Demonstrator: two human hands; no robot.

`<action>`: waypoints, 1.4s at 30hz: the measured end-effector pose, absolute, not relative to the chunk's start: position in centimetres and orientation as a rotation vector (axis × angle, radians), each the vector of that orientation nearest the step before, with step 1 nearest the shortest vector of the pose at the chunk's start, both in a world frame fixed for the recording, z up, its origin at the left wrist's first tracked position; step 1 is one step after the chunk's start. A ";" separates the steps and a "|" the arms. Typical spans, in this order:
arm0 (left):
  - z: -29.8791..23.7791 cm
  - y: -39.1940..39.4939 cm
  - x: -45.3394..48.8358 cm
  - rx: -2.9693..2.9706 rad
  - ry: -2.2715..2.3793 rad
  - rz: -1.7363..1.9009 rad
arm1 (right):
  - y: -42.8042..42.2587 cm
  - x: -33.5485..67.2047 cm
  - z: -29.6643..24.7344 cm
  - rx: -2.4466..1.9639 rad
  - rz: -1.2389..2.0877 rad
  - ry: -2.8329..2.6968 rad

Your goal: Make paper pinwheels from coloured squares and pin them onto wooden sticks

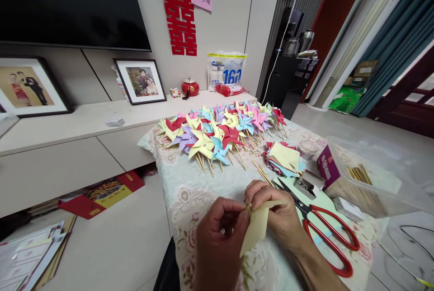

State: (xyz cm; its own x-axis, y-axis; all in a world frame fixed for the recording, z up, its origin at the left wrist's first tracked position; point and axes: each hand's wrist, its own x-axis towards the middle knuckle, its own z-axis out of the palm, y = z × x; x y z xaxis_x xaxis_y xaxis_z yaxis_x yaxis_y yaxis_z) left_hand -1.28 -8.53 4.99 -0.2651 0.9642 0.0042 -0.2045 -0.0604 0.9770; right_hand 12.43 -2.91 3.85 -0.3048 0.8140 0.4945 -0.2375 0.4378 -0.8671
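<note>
A pale yellow piece of paper point(256, 232), partly folded over, is held just above the near part of the table. My left hand point(220, 234) pinches its edge between thumb and forefinger. On the other side, my right hand point(283, 218) grips the same paper, fingertips meeting those of the left; what lies between the tips is mostly hidden. Beside the right hand lie scissors point(305, 209) with red handles, partly opened. Beyond the hands, several paper pinwheels point(203, 144) in yellow, red, blue, pink and purple lie on sticks. Coloured paper squares point(285, 157) are stacked to their right.
A flowered cloth point(183, 191) covers the table. Loose sticks point(262, 173), a small box of metal pieces point(308, 185), a white box point(348, 209) and a clear bin point(373, 182) holding sticks are at the right. A white cabinet point(84, 124) stands behind, to the left.
</note>
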 end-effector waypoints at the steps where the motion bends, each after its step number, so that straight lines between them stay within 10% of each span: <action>1: 5.2 -8.6 -1.1 0.913 1.224 1.536 | -2.9 12.4 3.8 -0.523 1.142 -1.535; 42: 6.5 -8.4 -0.1 0.496 1.060 1.533 | -3.0 12.3 4.1 -0.559 1.211 -1.464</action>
